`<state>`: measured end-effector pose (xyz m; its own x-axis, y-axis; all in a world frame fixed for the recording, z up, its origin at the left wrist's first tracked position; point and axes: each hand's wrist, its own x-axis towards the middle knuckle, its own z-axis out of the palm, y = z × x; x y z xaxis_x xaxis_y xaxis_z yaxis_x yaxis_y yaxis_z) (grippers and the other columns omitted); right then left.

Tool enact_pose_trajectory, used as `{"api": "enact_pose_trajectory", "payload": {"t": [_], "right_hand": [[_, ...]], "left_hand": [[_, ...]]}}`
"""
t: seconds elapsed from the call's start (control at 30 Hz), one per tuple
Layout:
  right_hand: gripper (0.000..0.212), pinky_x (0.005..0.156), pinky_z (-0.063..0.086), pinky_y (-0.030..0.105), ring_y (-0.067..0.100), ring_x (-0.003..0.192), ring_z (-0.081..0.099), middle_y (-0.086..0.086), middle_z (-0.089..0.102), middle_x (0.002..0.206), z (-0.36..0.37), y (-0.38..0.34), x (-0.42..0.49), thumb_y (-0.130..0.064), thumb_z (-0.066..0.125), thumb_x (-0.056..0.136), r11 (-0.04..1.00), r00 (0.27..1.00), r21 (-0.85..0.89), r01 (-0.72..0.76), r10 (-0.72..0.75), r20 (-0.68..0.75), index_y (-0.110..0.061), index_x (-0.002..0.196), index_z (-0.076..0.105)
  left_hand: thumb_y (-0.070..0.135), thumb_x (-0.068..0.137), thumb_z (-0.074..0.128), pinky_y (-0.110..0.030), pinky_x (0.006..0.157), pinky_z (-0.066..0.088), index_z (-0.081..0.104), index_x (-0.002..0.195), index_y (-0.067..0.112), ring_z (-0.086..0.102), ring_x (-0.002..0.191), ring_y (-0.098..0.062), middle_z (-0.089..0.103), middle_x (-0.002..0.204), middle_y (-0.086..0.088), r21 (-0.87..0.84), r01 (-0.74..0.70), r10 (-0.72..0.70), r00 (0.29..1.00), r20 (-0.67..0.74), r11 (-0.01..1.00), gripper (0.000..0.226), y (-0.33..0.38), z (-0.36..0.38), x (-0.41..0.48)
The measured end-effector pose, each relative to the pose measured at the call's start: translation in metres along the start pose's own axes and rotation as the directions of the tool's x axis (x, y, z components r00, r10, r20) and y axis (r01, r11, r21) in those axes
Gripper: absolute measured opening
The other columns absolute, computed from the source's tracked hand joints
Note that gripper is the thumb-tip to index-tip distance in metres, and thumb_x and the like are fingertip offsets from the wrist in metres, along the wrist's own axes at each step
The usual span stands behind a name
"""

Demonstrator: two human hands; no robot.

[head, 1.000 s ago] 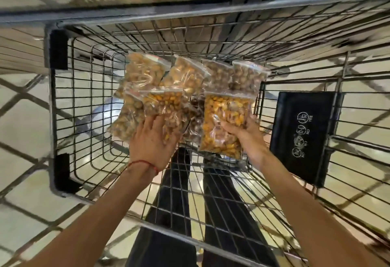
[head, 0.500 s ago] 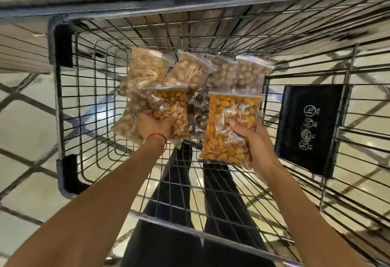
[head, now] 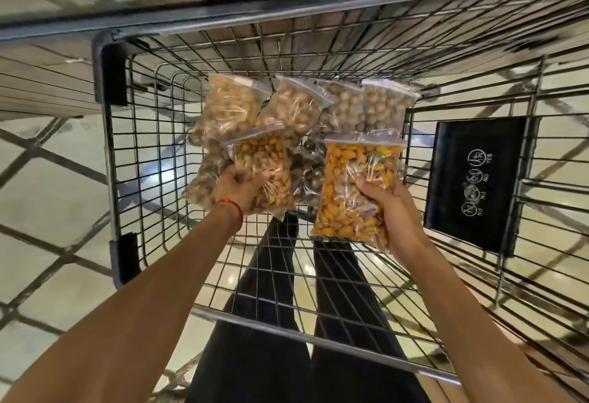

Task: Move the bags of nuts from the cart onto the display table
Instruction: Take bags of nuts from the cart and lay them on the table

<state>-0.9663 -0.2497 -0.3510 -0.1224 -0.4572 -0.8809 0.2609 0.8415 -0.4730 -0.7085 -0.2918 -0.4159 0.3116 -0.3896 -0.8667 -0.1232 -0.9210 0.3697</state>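
a: while the left hand (head: 242, 187) curls round the lower end of a bag of orange nuts (head: 264, 163), what is the other one doing?
b: the right hand (head: 396, 211) grips a second orange bag (head: 349, 185) along its right edge, thumb across the front. that bag is upright, held above the wire bottom of the cart (head: 106, 147).
a: and the left bag?
b: it is tilted and overlaps the pile of bags (head: 234, 107) behind it. whether it is lifted clear i cannot tell.
a: what is in the pile?
b: clear zip bags of brown nuts, heaped at the far end of the wire basket, with darker ones lower down between the two held bags.
a: anything further out?
b: a red thread (head: 231, 206) on the left wrist, a black panel (head: 475, 179) with round symbols on the cart's right side — and through the wire, dark trouser legs (head: 274, 275) and a tiled floor (head: 47, 198).
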Motion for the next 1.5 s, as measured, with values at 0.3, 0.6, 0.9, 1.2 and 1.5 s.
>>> {"api": "enact_pose_trajectory", "payload": {"t": [0.3,0.6,0.9,1.2,1.5], "right_hand": [[0.106,0.115,0.045,0.065,0.030,0.135,0.064,-0.001,0.066,0.148,0.013,-0.001,-0.026,-0.067,0.093,0.067,0.998,0.999,-0.033,0.052,-0.052,-0.001,-0.032,0.155,0.044],[0.054,0.096,0.060,0.050,0.030,0.104,0.079,0.006,0.082,0.114,0.031,-0.024,-0.089,-0.025,0.081,0.078,0.995,0.994,-0.030,0.099,-0.098,0.040,-0.019,0.129,0.065],[0.066,0.075,0.065,0.039,0.027,0.097,0.081,0.004,0.083,0.109,0.044,-0.042,-0.141,-0.034,0.086,0.068,0.983,0.979,-0.057,0.172,-0.164,0.123,-0.018,0.129,0.067],[0.068,0.078,0.064,0.037,0.023,0.095,0.081,0.007,0.083,0.111,0.034,-0.032,-0.179,-0.033,0.091,0.061,0.949,0.943,-0.147,0.278,-0.241,0.229,-0.016,0.123,0.071],[0.076,0.094,0.064,0.049,0.025,0.105,0.080,0.000,0.082,0.114,0.012,0.009,-0.220,-0.045,0.096,0.063,0.880,0.877,-0.233,0.413,-0.317,0.361,-0.024,0.130,0.067]], "left_hand": [[0.014,0.093,0.075,-0.015,0.055,0.056,0.056,0.123,0.013,0.073,0.071,0.003,0.071,0.099,0.006,-0.022,-0.135,0.137,0.958,0.251,0.991,0.035,0.013,-0.035,-0.037],[0.012,0.073,0.085,-0.043,0.071,0.065,0.067,0.119,0.010,0.078,0.097,-0.028,0.081,0.105,-0.005,-0.231,-0.062,0.159,0.890,0.427,0.971,0.049,0.028,-0.078,-0.091],[0.018,0.076,0.080,-0.037,0.070,0.064,0.063,0.128,0.017,0.078,0.093,-0.026,0.079,0.109,-0.008,-0.270,-0.066,0.214,0.794,0.569,0.961,0.054,0.028,-0.128,-0.141],[0.007,0.073,0.084,-0.052,0.091,0.062,0.058,0.134,0.009,0.071,0.114,-0.038,0.072,0.127,-0.018,-0.436,-0.132,0.341,0.828,0.446,0.890,0.067,-0.002,-0.141,-0.197],[0.035,0.051,0.101,-0.051,0.093,0.061,0.056,0.142,0.014,0.071,0.116,-0.035,0.071,0.130,-0.015,-0.500,-0.306,0.467,0.852,0.235,0.810,0.104,-0.090,-0.137,-0.258]]}}
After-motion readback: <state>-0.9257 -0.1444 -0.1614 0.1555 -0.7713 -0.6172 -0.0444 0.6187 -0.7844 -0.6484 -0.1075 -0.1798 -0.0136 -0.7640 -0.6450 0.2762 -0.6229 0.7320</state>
